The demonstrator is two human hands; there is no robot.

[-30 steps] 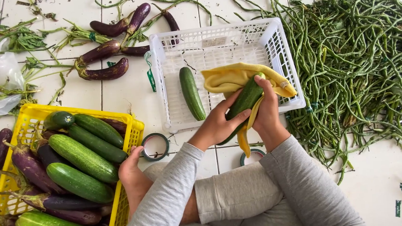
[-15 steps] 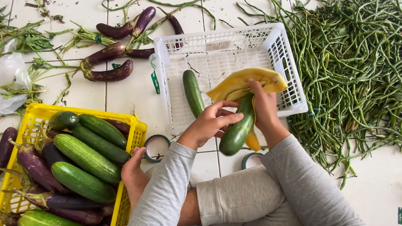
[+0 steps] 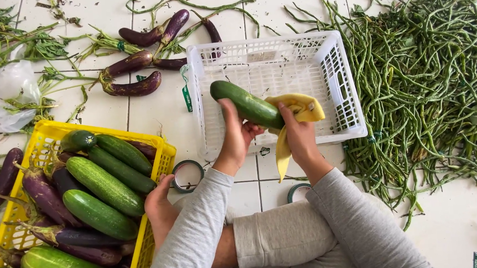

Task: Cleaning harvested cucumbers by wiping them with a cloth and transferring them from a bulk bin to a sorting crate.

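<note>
The left grip (image 3: pixel 237 135) is clenched around the near end of a dark green cucumber (image 3: pixel 246 104), which slants up and away to the left of it, held above the white plastic crate (image 3: pixel 332 58). The right grip (image 3: pixel 296 130) grasps a yellow cloth (image 3: pixel 301 118) and presses it against the cucumber's other end, just beside the left grip; a tail of the cloth hangs down between the two wrists. The crate lies directly beyond both grips on the white tiled floor (image 3: pixel 94 108). To the right of the right grip spreads a big heap of long green beans (image 3: pixel 438 73), reaching up to the crate's right wall. Well to the left of the left grip and nearer the person stands a yellow crate (image 3: pixel 164 157) filled with more cucumbers (image 3: pixel 103 184) and purple eggplants (image 3: pixel 48 197). Beyond it, left of the white crate, several loose eggplants (image 3: pixel 131 63) lie on the floor among green stalks. Two rolls of green tape (image 3: pixel 188 175) sit on the floor just below the grips, near the person's grey-clad knees.
</note>
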